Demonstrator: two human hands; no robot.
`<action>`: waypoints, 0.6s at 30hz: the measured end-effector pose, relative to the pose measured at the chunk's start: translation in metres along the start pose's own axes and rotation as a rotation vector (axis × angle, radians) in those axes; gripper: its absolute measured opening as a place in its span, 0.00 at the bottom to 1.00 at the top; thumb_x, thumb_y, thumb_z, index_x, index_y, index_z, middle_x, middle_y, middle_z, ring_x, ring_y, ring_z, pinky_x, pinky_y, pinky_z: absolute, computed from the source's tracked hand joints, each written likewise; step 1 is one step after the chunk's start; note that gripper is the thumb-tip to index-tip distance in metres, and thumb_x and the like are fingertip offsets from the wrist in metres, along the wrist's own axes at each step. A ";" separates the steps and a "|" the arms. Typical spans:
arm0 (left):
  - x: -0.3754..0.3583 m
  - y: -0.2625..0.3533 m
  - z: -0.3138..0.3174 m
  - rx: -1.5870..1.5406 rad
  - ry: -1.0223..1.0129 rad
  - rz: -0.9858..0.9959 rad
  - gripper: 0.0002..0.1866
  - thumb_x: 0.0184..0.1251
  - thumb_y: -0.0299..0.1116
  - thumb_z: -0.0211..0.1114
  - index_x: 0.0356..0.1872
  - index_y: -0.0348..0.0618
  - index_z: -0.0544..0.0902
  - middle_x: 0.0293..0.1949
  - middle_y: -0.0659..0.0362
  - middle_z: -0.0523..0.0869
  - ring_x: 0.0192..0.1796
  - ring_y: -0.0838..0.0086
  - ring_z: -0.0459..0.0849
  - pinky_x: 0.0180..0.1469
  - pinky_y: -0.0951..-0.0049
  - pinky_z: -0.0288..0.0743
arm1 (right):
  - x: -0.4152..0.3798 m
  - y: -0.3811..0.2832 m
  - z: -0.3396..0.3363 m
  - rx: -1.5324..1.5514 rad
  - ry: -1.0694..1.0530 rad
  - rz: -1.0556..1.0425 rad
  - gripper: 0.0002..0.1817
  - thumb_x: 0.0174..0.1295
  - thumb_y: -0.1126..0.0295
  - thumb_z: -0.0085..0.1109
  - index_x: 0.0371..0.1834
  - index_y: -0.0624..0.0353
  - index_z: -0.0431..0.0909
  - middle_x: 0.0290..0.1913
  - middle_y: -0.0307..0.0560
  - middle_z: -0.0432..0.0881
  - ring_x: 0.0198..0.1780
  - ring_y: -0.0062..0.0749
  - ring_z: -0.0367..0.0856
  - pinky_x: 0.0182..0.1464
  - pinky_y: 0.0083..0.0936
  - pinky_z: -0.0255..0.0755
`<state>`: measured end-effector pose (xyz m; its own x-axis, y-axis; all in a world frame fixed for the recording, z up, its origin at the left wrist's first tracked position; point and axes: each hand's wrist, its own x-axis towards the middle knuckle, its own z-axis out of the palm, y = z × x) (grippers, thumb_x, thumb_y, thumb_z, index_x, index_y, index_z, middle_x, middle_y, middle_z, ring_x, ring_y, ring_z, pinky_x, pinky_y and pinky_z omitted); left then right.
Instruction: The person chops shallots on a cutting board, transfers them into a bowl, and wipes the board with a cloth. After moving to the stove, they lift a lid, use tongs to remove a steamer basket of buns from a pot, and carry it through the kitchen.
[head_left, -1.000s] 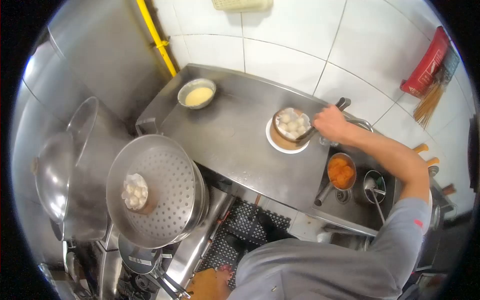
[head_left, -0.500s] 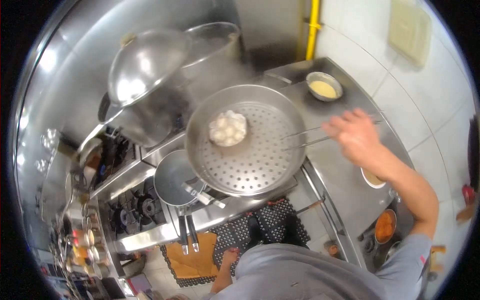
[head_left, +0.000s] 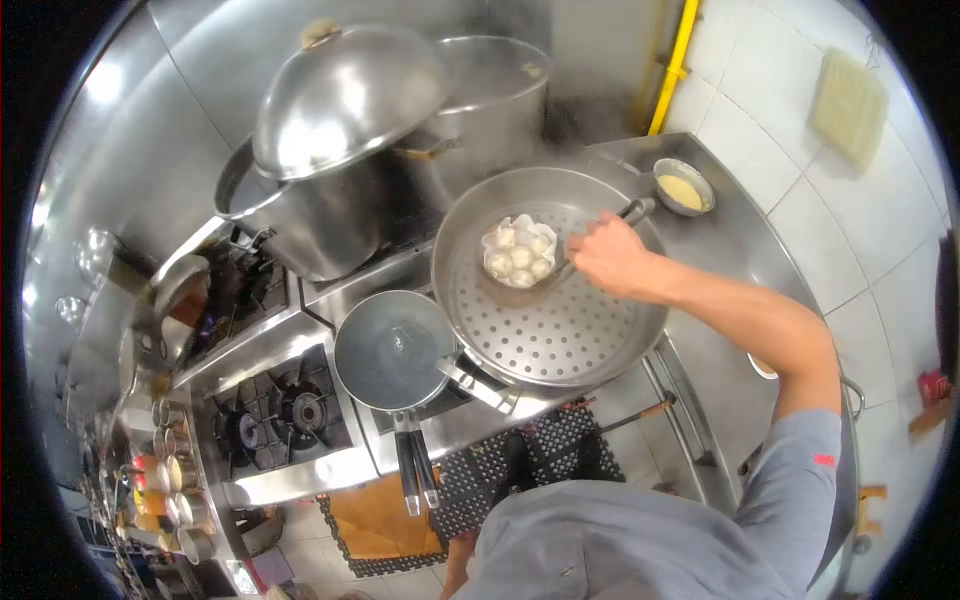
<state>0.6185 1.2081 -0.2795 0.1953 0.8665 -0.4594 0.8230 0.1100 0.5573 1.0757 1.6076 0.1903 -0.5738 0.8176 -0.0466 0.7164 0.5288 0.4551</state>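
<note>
Closed round metal tongs, my right hand is over the right side of a wide perforated steamer pan. The lower part of the tongs reaches the right edge of a small dish of round white dumplings, which sits in the upper left part of the pan. Whether the tips pinch the dish is hidden by my hand. Low in the view, beside the grey shirt, my left hand hangs partly hidden, and its fingers cannot be made out.
Left of the steamer are a grey frying pan and gas burners. A domed lid leans over a tall pot, with another pot behind. A bowl of yellow liquid stands on the right counter.
My right hand has moved left with the tongs, from beside the steamer to over it, next to the dumpling dish. The camera view has shifted, and less of my left hand shows.
</note>
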 end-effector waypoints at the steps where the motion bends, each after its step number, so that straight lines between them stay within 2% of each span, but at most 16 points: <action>1: -0.001 0.001 -0.006 -0.125 -0.016 -0.093 0.20 0.67 0.51 0.55 0.45 0.47 0.84 0.39 0.53 0.88 0.46 0.57 0.86 0.46 0.60 0.79 | -0.004 0.001 -0.002 -0.004 -0.011 0.008 0.06 0.48 0.69 0.59 0.28 0.55 0.84 0.35 0.41 0.83 0.38 0.35 0.83 0.48 0.34 0.69; 4: 0.035 -0.017 0.013 -0.035 -0.188 -0.373 0.17 0.63 0.49 0.59 0.45 0.52 0.84 0.39 0.54 0.88 0.45 0.55 0.86 0.44 0.59 0.80 | -0.031 0.014 -0.015 0.010 0.012 0.063 0.08 0.47 0.70 0.58 0.30 0.53 0.85 0.33 0.39 0.83 0.38 0.34 0.83 0.48 0.35 0.70; 5: 0.046 -0.020 0.013 -0.027 -0.202 -0.370 0.17 0.63 0.49 0.59 0.45 0.52 0.84 0.39 0.54 0.88 0.45 0.55 0.86 0.44 0.59 0.80 | -0.047 0.020 -0.023 0.029 0.051 0.106 0.09 0.46 0.71 0.58 0.31 0.51 0.85 0.32 0.37 0.82 0.37 0.34 0.83 0.47 0.36 0.71; 7: 0.058 -0.025 0.010 0.541 -0.049 0.190 0.16 0.60 0.47 0.60 0.43 0.51 0.85 0.39 0.53 0.88 0.44 0.57 0.87 0.40 0.57 0.81 | -0.083 0.030 -0.049 -0.018 0.137 0.175 0.12 0.44 0.72 0.58 0.33 0.50 0.85 0.31 0.37 0.81 0.37 0.35 0.82 0.46 0.35 0.72; 9: 0.065 -0.014 -0.018 0.013 -0.160 -0.013 0.14 0.59 0.43 0.61 0.40 0.48 0.84 0.36 0.50 0.87 0.42 0.59 0.87 0.38 0.58 0.81 | -0.122 0.040 -0.071 0.017 0.135 0.296 0.12 0.42 0.74 0.59 0.33 0.52 0.84 0.30 0.40 0.80 0.36 0.37 0.81 0.43 0.34 0.72; 12: 0.098 -0.027 -0.004 0.184 -0.112 0.295 0.13 0.61 0.41 0.60 0.37 0.42 0.83 0.38 0.47 0.86 0.40 0.57 0.86 0.39 0.57 0.81 | -0.173 0.047 -0.096 0.004 0.065 0.476 0.12 0.42 0.76 0.60 0.32 0.52 0.83 0.29 0.40 0.79 0.35 0.36 0.81 0.40 0.35 0.71; 13: 0.101 -0.024 -0.012 -0.036 -0.172 0.057 0.13 0.61 0.41 0.60 0.37 0.42 0.83 0.37 0.47 0.86 0.40 0.57 0.86 0.38 0.57 0.81 | -0.191 0.047 -0.105 -0.003 0.007 0.558 0.12 0.42 0.77 0.60 0.32 0.52 0.83 0.28 0.40 0.80 0.35 0.37 0.81 0.40 0.35 0.71; 14: 0.107 -0.012 -0.020 -0.185 -0.205 -0.088 0.13 0.61 0.41 0.60 0.37 0.42 0.83 0.37 0.47 0.86 0.40 0.57 0.86 0.38 0.57 0.80 | -0.213 0.047 -0.113 -0.016 -0.059 0.650 0.12 0.42 0.77 0.61 0.32 0.51 0.83 0.28 0.39 0.80 0.35 0.37 0.81 0.39 0.35 0.70; 18: 0.143 0.020 -0.023 -0.354 -0.285 -0.210 0.13 0.63 0.41 0.59 0.36 0.41 0.83 0.37 0.48 0.86 0.39 0.57 0.86 0.38 0.57 0.80 | -0.293 0.053 -0.098 -0.062 -0.236 0.794 0.09 0.43 0.75 0.62 0.30 0.50 0.82 0.30 0.38 0.82 0.35 0.38 0.82 0.39 0.34 0.71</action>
<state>0.6507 1.3452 -0.3176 0.2230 0.6460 -0.7300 0.6382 0.4693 0.6103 1.2430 1.3737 0.3149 0.1964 0.9723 0.1267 0.8463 -0.2333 0.4790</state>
